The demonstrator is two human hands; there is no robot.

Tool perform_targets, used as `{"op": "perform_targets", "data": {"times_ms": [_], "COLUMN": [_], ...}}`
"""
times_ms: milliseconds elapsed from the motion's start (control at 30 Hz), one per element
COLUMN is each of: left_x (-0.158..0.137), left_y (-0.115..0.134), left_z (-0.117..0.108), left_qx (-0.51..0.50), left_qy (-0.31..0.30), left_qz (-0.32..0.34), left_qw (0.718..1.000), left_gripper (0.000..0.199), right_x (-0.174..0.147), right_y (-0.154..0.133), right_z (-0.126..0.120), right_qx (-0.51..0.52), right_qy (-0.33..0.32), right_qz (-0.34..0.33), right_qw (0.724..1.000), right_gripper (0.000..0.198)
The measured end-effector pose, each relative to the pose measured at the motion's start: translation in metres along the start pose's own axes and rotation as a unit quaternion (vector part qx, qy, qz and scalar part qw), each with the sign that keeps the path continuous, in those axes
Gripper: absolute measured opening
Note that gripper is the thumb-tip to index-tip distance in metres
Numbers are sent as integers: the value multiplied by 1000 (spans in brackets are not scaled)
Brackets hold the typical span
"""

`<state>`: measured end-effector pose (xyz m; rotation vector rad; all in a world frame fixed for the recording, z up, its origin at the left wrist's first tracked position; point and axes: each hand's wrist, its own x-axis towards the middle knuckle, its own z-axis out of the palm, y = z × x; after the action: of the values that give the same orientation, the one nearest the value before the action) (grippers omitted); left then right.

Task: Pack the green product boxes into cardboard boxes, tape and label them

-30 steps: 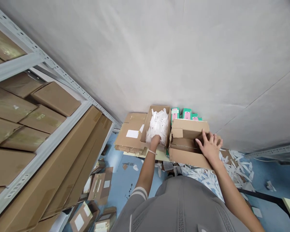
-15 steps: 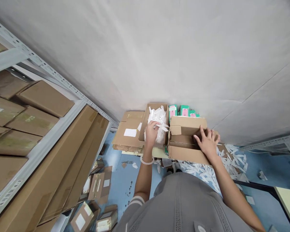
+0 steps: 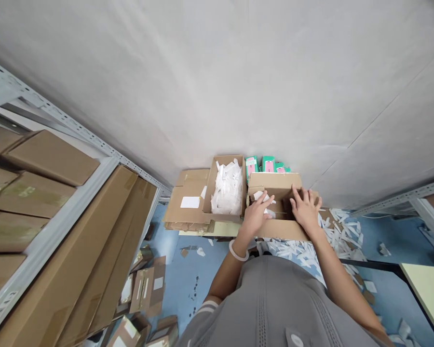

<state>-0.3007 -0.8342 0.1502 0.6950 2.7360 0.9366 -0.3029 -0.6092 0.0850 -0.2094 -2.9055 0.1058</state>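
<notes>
An open cardboard box stands in front of me with its flaps folded out. My left hand is over its left end, fingers stretched and apart. White paper-like pieces lie in the box beside and under those fingers. At the box's right end rests my right hand, fingers spread over the edge and gripping nothing. Left of this box, a second cardboard box is filled with a heap of white pieces; some look like crumpled strips.
Flattened cardboard is stacked at the left. Green-and-pink boxes stand behind, against the wall. White scraps litter the blue floor. A metal shelf with cartons is on the left; a pale tabletop is at right.
My left hand has moved right from the filled box to the open one, and white pieces now lie inside it. My right hand stays at its right end. The view has shifted slightly.
</notes>
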Motion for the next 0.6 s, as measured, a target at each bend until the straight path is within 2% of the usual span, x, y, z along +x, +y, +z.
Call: {"op": "perform_targets", "data": {"times_ms": [167,300,400,500,600], "left_x": [-11,-21,-25,-27,-27], "left_y": [-4,-16,-30,-42,-48], "left_z": [-14,-14,-2,16,29], "left_qx": [-8,-20,-65,-154,-227], "left_qy": [19,109,166,133,99], "left_qz": [-11,-39,-96,-143,-155], "left_qw": [1000,993,979,969,956], "left_gripper": [66,52,52,61,65], "right_x": [1,0,0,0,-2], "right_y": [-2,-2,-1,2,4], "right_z": [-1,-2,-1,1,3], "right_qx": [2,21,41,64,81], "right_qy": [3,0,-8,-12,-7], "right_qz": [0,5,6,2,0], "right_qw": [1000,1000,999,998,997], "right_gripper": [57,57,58,59,60]}}
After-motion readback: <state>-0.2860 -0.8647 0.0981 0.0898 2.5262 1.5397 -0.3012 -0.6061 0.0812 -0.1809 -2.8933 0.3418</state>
